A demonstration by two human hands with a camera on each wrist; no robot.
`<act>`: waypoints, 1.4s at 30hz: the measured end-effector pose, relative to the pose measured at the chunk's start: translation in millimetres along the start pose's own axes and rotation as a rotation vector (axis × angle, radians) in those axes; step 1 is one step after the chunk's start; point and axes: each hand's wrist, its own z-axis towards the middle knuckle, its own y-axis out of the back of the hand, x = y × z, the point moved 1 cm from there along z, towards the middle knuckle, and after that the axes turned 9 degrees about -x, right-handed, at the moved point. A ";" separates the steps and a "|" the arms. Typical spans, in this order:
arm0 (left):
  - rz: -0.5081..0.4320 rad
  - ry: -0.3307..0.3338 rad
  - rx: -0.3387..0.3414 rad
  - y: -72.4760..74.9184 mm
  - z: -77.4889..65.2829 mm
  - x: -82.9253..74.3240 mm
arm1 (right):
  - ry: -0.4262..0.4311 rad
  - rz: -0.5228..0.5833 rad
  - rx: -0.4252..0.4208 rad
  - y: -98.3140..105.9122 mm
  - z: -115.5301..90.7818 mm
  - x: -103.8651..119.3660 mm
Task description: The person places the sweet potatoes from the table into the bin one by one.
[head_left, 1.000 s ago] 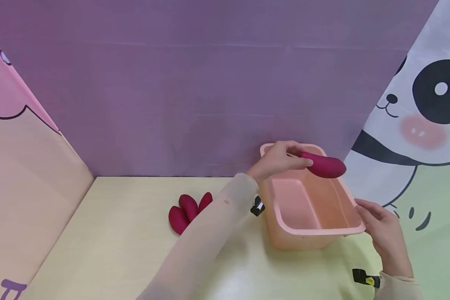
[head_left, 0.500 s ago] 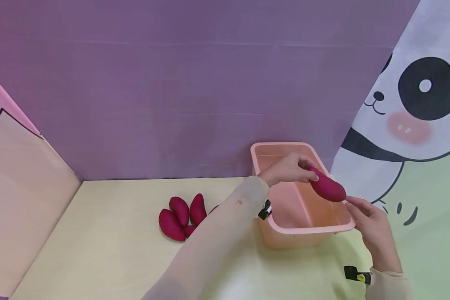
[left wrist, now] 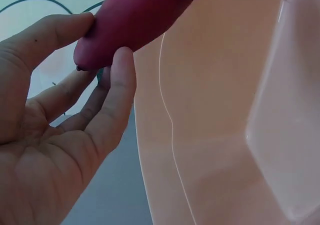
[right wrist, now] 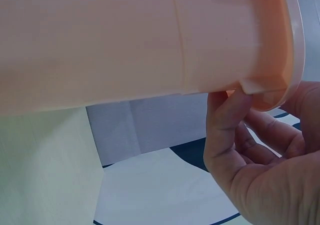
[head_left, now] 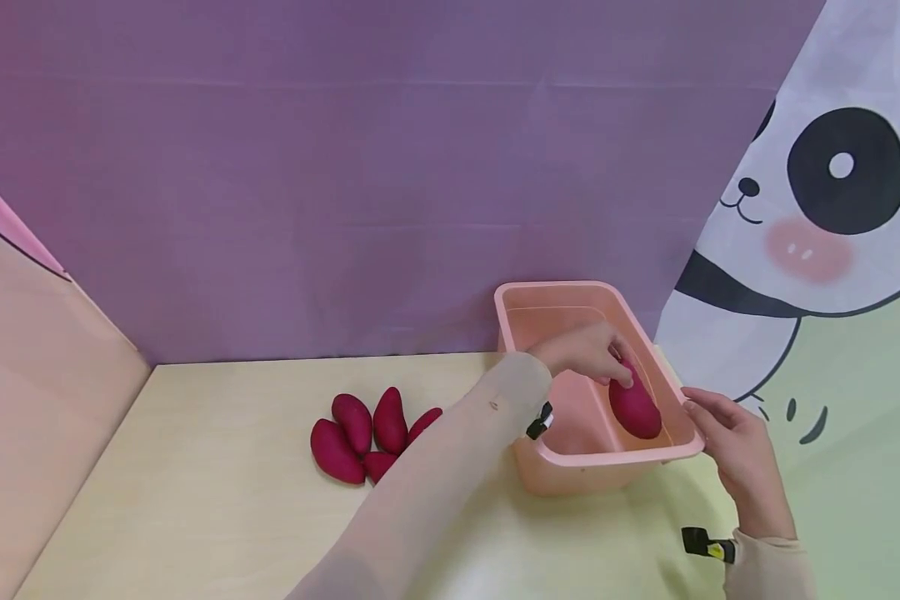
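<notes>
Your left fingers (left wrist: 123, 80) pinch the crimson oblong tuber (head_left: 637, 407), its length slanting toward you inside the pink plastic bin (head_left: 607, 459) your right fingers (right wrist: 223, 122) grip.

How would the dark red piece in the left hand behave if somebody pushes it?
The dark red piece is probably firm: no dent shows where the left hand pinches its end. Its rounded, tapering body may roll in a curve rather than straight. Its surface looks matt in the head view, so perhaps it is not very slippery.
</notes>
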 end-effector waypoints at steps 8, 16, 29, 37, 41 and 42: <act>0.111 0.038 -0.004 -4.4 -4.6 -7.1 | 0.008 0.048 0.008 -0.1 -0.1 -1.0; 0.153 -0.009 -0.015 4.0 -11.5 -12.1 | -0.001 0.032 0.007 0.2 -0.3 0.5; 0.033 -0.169 -0.078 50.6 -68.7 3.9 | -0.004 0.152 0.016 2.5 2.9 -4.6; 0.063 -0.145 -0.195 78.0 -116.1 25.2 | -0.010 0.162 0.002 8.2 6.2 -3.5; 0.027 -0.129 -0.229 84.9 -141.7 39.0 | -0.017 0.112 0.000 9.6 8.0 -3.6; 0.016 -0.128 -0.240 86.4 -148.6 42.7 | -0.019 0.107 0.001 9.5 8.3 -4.1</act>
